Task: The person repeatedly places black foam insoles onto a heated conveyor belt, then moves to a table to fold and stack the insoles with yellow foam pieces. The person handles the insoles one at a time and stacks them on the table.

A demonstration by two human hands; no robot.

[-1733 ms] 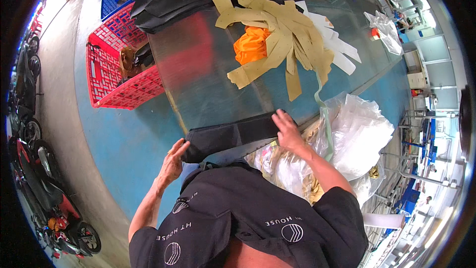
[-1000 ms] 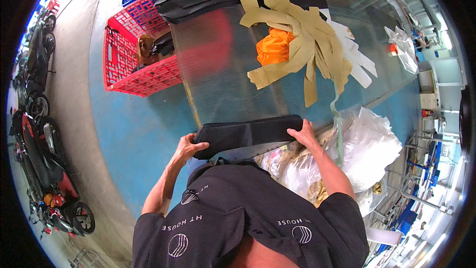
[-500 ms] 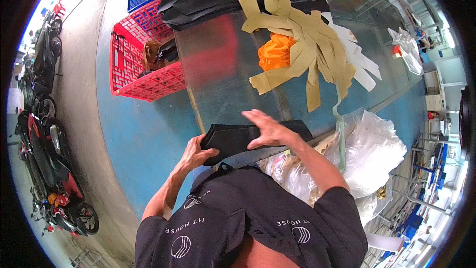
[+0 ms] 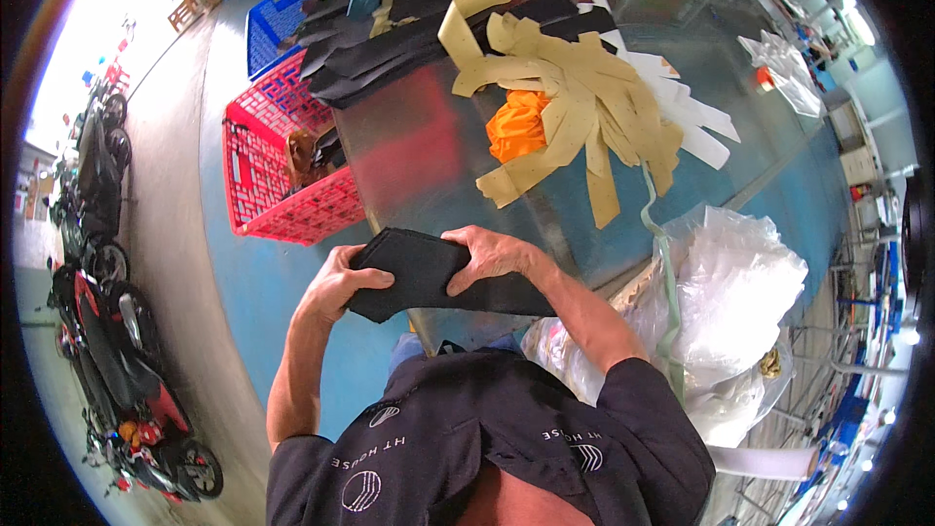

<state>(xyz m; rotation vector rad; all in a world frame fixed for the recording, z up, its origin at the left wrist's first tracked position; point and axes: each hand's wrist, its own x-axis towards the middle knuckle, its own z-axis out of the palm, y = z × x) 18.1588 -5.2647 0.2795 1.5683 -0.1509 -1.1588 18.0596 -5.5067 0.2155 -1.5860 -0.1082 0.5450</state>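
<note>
Head view: the flat black fabric piece (image 4: 429, 278), stretched wide 1 second ago, is now folded shorter at the near edge of the shiny metal table (image 4: 419, 161). The left hand (image 4: 336, 284) has its fingers curled around the fabric's left end; the right hand (image 4: 492, 255) presses flat on top, fingers closed.

Bare metal table (image 4: 429, 161) is lying open ahead of the hands. Tan strips (image 4: 575, 107) are crowding its right; a red crate (image 4: 282, 185) is blocking the left.

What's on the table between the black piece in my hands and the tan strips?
Nothing: the head view shows bare metal table between the black piece and tan strips.
</note>
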